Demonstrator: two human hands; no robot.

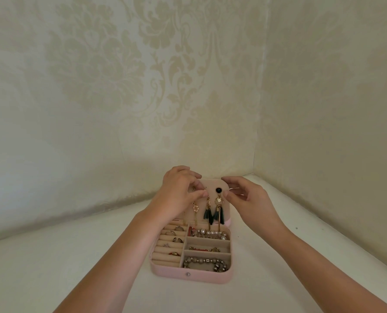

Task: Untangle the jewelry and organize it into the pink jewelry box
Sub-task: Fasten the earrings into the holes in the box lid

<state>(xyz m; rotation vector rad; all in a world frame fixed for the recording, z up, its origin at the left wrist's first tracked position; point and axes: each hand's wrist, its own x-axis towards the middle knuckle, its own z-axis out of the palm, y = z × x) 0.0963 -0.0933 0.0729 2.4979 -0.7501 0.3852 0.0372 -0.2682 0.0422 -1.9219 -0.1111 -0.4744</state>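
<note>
The pink jewelry box (188,276) lies open on a white surface, its lid (210,185) upright. Two dark green tassel earrings (218,214) and a gold pearl earring (195,208) hang on the lid's inner panel. My left hand (181,193) grips the lid's upper left, its thumb and finger pinching the top of one tassel earring (208,213). My right hand (244,197) curls round the lid's upper right edge. Rings (172,239) sit in the left roll slots. Pearl and bead bracelets (207,264) fill the right compartments.
The box sits in a corner between two walls with cream damask wallpaper (142,86). White tabletop (75,256) spreads to the left and front; its right edge (346,240) runs diagonally along the right wall.
</note>
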